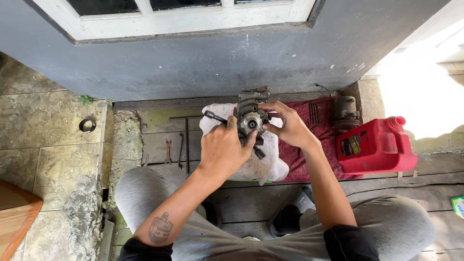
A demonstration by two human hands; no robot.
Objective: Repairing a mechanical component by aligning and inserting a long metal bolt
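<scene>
head view: my left hand (pixel 223 147) grips a black-handled metal tool (pixel 216 117) against the grimy grey metal pump housing (pixel 252 118); my right hand (pixel 286 125) pinches its rim over a white cloth (pixel 263 166).

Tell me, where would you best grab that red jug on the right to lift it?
Grip the red jug by the handle moulded along its top edge, coming from above. It lies on the floorboards with its capped spout toward the upper right, clear of both hands, so the upper side seems open. Its smooth, broad body looks harder to hold.
</scene>
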